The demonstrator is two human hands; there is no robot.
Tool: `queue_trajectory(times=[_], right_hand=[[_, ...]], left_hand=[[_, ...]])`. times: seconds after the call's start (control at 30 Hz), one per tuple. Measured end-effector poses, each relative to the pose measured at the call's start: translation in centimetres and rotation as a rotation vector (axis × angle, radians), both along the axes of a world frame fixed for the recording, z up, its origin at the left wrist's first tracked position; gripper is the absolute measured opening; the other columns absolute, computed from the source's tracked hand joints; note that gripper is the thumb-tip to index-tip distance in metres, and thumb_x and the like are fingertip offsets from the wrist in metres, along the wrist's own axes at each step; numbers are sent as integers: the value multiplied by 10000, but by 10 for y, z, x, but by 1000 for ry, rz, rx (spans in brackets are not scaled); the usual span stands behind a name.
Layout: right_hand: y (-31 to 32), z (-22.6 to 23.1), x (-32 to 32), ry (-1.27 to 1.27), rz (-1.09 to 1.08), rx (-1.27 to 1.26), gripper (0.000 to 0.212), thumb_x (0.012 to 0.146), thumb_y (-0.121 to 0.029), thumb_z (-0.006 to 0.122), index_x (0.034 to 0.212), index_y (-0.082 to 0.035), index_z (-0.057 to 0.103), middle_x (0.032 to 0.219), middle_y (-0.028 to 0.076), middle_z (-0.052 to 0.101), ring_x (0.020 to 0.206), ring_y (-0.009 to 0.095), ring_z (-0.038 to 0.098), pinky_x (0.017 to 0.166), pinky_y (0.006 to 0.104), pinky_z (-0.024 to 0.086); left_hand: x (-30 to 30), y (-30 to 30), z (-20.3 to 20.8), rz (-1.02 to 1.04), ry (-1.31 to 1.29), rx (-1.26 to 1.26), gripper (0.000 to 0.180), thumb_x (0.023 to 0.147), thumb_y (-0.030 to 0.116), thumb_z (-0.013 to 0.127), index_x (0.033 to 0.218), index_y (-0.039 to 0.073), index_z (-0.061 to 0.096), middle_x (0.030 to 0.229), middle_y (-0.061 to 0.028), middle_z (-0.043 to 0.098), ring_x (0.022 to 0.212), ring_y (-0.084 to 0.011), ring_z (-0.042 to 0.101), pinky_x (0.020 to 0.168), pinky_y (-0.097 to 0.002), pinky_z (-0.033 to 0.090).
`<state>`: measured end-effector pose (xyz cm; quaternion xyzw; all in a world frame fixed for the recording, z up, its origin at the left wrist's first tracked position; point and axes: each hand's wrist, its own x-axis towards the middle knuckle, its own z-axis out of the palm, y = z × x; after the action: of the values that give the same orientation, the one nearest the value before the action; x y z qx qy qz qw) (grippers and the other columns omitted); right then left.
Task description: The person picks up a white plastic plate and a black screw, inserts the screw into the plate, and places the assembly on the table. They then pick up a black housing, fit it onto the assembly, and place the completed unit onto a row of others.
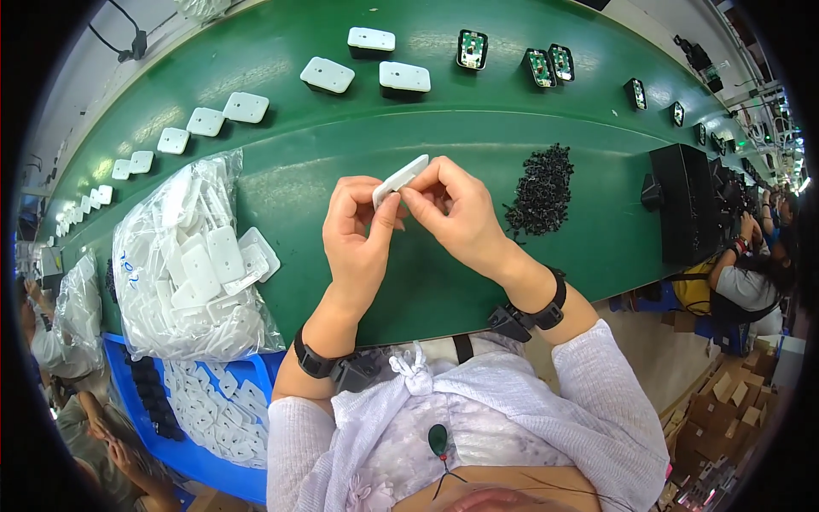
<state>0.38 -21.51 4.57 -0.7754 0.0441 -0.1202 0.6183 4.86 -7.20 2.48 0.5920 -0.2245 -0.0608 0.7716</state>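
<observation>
A white plastic cover [403, 179], thin with rounded corners, is tilted up above the green table. My left hand [360, 224] pinches it between thumb and fingers. Against its right edge and underside, the closed fingertips of my right hand [461, 209] press; whatever small thing they may hold is hidden. Right of my hands lies a pile of small black parts [543, 189]. To the left, a clear plastic bag [141, 282] spills white covers [224, 253] onto the table.
White-topped black housings [405, 78] line the table's far side. Open housings with green circuit boards [472, 50] continue rightward toward a black box [682, 205]. A blue bin [247, 482] of white parts stands at lower left. Other people sit at both sides.
</observation>
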Motion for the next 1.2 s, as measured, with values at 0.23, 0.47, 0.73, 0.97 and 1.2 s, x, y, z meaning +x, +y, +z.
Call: queue_trajectory(times=[0.23, 0.47, 0.73, 0.97, 1.2], right_hand=[[-13, 16, 1, -198, -118, -154, 242, 811, -150, 747, 937, -47, 568, 867, -23, 497, 718, 39, 421, 622, 181, 349], [-30, 23, 2, 193, 246, 172, 225, 822, -172, 746, 853, -63, 551, 802, -37, 543, 728, 35, 453, 631, 199, 367], [-58, 13, 25, 65, 270, 21, 218, 866, -193, 700, 963, -61, 556, 896, -16, 575, 784, 59, 517, 689, 240, 443], [-148, 13, 165, 285, -460, -934, 715, 819, -629, 579, 1245, -60, 506, 1228, 182, 511, 1029, 344, 587, 856, 416, 483], [-139, 12, 162, 301, -216, -493, 601, 794, -282, 692, 1290, -74, 425, 1172, 175, 523, 959, 248, 588, 852, 353, 478]], left_hand=[[-2, 2, 11, -86, 189, -85, 70, 921, 39, 590, 939, -14, 547, 910, -58, 572, 714, -124, 606, 589, -234, 496], [-2, 3, 9, -145, 178, -39, 71, 928, 44, 577, 952, -21, 559, 898, -61, 574, 734, -129, 607, 604, -237, 496], [6, 0, 11, -143, 411, -80, 187, 970, 75, 500, 1102, -39, 568, 838, -64, 593, 732, -110, 593, 627, -233, 486], [28, 3, -25, 176, -286, 649, 25, 880, 19, 580, 894, 12, 599, 827, -51, 582, 647, -139, 525, 605, -284, 445], [3, 3, -8, 313, -579, 1112, 347, 833, 202, 684, 1079, 8, 537, 937, -127, 516, 796, -298, 547, 672, -357, 467]])
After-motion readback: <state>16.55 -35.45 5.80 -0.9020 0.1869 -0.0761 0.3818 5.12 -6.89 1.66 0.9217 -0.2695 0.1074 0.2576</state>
